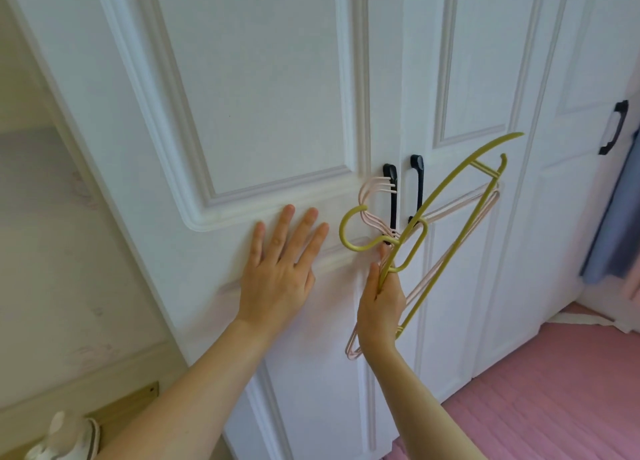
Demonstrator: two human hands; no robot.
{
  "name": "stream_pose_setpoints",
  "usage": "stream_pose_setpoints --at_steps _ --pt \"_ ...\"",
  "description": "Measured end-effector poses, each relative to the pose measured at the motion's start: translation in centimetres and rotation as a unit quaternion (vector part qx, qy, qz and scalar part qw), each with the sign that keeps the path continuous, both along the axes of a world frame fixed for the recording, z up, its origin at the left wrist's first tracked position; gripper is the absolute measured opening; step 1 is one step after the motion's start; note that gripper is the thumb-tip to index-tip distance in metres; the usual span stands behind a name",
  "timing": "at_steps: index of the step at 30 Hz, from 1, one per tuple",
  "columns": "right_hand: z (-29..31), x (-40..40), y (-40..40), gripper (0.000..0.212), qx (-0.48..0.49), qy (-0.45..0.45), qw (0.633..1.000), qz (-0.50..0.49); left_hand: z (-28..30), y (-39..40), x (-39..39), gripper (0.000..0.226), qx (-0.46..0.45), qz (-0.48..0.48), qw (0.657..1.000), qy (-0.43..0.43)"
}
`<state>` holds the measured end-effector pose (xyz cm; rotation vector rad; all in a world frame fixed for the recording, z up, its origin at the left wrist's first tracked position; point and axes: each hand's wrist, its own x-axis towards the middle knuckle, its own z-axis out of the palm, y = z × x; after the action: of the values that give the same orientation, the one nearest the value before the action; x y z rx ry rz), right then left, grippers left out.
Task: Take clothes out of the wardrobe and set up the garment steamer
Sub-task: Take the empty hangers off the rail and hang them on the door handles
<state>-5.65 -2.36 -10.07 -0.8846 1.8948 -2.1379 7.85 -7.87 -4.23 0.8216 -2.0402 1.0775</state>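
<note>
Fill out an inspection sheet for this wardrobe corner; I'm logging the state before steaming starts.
Surface: pink floor lower right.
Job's things: white wardrobe doors shut, black handles; green hanger and pink hangers bunched together, pink hooks at the handle; white appliance bottom left, possibly the steamer.
Clutter: blue garment hanging at right edge.
Grippers: left hand flat on the door; right hand grips the hangers.
Cables: nothing seen.
Surroundings: pale wall left.

Pink floor covering (pixel 554 407) at right.
</note>
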Motion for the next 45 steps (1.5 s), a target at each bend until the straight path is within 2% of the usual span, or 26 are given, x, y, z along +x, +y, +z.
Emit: stream_pose_setpoints --at_steps 9,11,15,19,23,26,29,32,34,35,38,39,41,43,45 --pt "-0.8 0.1 -2.2 0.012 0.014 0.019 1.000 -0.014 -0.3 -1.0 -0.1 0.066 -0.019 0.035 0.999 -0.032" --pt "-0.9 0.0 -2.5 0.018 0.023 0.019 0.999 -0.017 -0.3 -1.1 -0.1 0.068 -0.020 0.045 0.998 -0.040" --pt "-1.0 -0.1 -2.4 0.046 0.015 0.036 0.999 -0.017 -0.4 -0.9 -0.1 0.071 -0.011 0.054 0.998 -0.039" --pt "-0.8 -0.3 -1.7 0.039 0.023 0.040 0.999 -0.005 -0.1 -0.6 -0.1 0.072 0.014 0.061 0.997 -0.051" --pt "0.7 -0.2 -0.1 0.021 0.041 0.022 0.998 0.038 0.5 0.3 -0.2 0.079 0.071 0.084 0.991 -0.072" --pt "1.6 -0.4 1.4 0.028 0.050 0.034 0.997 0.048 1.4 1.5 -0.1 0.085 0.133 0.097 0.983 -0.082" --pt "2.3 -0.2 3.4 0.033 0.053 0.056 0.996 0.038 2.3 3.3 0.2 0.081 0.187 0.083 0.972 -0.113" --pt "3.0 0.6 5.8 0.033 0.049 0.055 0.997 0.035 3.4 5.8 0.5 0.076 0.275 0.048 0.958 -0.062" --pt "3.1 1.4 7.4 0.030 0.045 0.038 0.996 0.064 4.0 7.6 0.8 0.076 0.370 -0.009 0.929 -0.003" --pt "3.1 1.9 8.3 0.028 0.041 0.028 0.995 0.087 4.3 8.5 1.0 0.078 0.424 -0.051 0.904 0.031" --pt "3.2 3.7 11.1 0.033 0.025 -0.007 0.989 0.146 4.7 11.2 1.7 0.085 0.575 -0.186 0.784 0.141" --pt "3.3 4.4 12.1 0.032 0.020 -0.015 0.987 0.158 4.6 11.9 2.0 0.087 0.604 -0.221 0.746 0.173" --pt "3.3 5.8 14.0 0.028 0.015 -0.030 0.984 0.177 4.4 13.4 2.8 0.088 0.630 -0.272 0.693 0.220" --pt "3.2 7.1 16.0 0.025 0.020 -0.050 0.979 0.199 4.5 15.0 3.8 0.086 0.646 -0.308 0.655 0.246" --pt "2.9 8.3 17.9 0.024 0.035 -0.061 0.972 0.225 4.5 16.5 5.0 0.081 0.652 -0.335 0.632 0.251"
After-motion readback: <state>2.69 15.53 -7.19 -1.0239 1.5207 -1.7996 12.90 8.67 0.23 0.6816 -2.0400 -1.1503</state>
